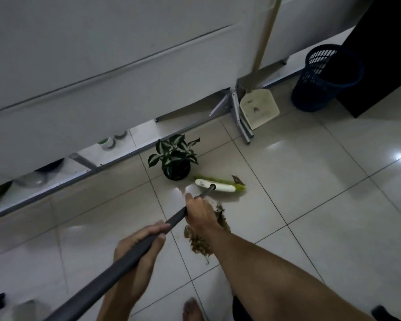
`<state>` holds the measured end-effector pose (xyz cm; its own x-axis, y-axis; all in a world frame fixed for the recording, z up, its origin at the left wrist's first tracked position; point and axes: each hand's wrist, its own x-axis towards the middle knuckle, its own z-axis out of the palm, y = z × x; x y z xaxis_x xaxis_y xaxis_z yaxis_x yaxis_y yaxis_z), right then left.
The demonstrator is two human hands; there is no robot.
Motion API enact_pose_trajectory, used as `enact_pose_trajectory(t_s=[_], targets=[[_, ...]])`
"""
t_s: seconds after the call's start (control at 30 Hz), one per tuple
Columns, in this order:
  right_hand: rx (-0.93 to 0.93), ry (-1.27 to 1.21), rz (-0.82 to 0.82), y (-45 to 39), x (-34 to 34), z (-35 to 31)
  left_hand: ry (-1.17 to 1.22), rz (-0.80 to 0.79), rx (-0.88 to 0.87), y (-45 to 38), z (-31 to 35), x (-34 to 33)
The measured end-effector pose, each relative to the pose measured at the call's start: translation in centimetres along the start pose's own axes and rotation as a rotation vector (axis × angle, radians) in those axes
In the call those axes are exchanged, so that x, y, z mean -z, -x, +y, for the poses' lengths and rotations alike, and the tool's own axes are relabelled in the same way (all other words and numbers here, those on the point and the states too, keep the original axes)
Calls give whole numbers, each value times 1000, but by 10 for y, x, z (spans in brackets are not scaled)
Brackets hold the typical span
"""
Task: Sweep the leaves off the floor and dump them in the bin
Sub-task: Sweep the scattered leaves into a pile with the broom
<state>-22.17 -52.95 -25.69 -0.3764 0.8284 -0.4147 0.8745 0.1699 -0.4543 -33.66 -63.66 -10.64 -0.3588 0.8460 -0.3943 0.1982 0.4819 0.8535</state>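
A broom (218, 185) with a white head, green bristles and a dark grey handle rests its bristles on the tiled floor just right of a potted plant. My right hand (200, 214) grips the handle low down, near the head. My left hand (140, 242) grips it higher up. A heap of brown dry leaves (198, 243) lies on the tiles under my right wrist, partly hidden by the arm. One loose leaf (237, 180) sits at the far end of the bristles. The dark blue mesh bin (325, 77) stands upright at the upper right.
A beige dustpan (259, 107) with a long handle leans on a metal frame leg, left of the bin. The potted plant (175, 156) stands by a low shelf rail. A dark cabinet (384, 54) is beside the bin. My bare foot (192, 309) is at the bottom.
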Motion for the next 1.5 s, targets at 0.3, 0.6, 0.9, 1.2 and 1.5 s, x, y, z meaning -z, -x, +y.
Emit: enact_pose_trajectory(t_s=[0.3,0.6,0.9,1.2,1.5], targets=[[0,-26,-110,34,-48,-14,-15,-16,59,37,-40,18],[41,-55,-73,71,-35,-54,-44,-43,-40,61,-14,56],[35,-26,76,62,20,-31,30,-148,-166,51,23,46],[-63,-4,83,18,6,54,198,-50,-86,18,-6,-43],[-117,-89,-9,28,-26,52,313,155,79,24,-15,-59]])
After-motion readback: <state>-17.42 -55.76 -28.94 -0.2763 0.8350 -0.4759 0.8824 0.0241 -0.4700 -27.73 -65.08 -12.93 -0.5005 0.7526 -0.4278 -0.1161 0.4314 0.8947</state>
